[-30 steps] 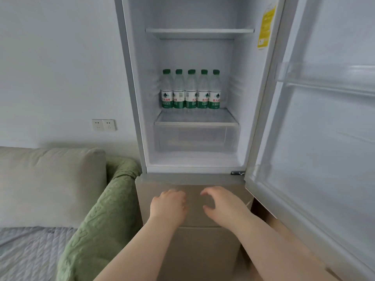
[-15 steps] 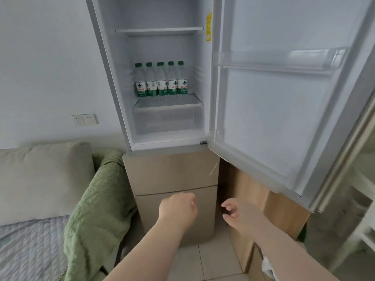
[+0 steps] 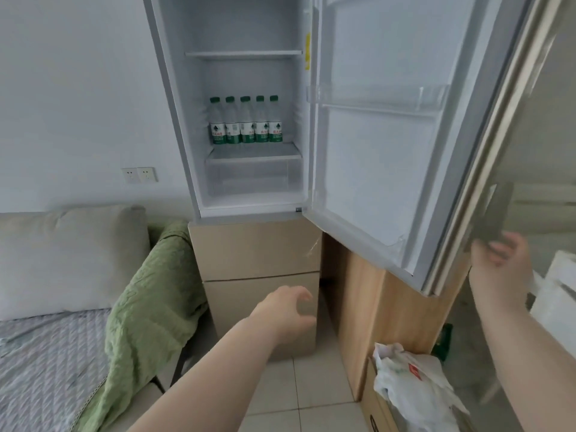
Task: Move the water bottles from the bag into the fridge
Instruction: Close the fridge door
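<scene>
Reaching right hand (image 3: 498, 260) to outer edge of open fridge door (image 3: 383, 169), fingers spread, nothing gripped. Left hand (image 3: 286, 313) hangs loose, half-curled, empty. Five water bottles (image 3: 246, 120) upright in row on fridge shelf (image 3: 254, 152). Crumpled bag (image 3: 408, 381) lower right, contents hidden. Bottles likely heavyish, smooth, squeezable: take round label band.

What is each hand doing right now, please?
Left hand: open, fingers loosely curled, holding nothing.
Right hand: open, empty, fingers at the outer edge of the fridge door.
</scene>
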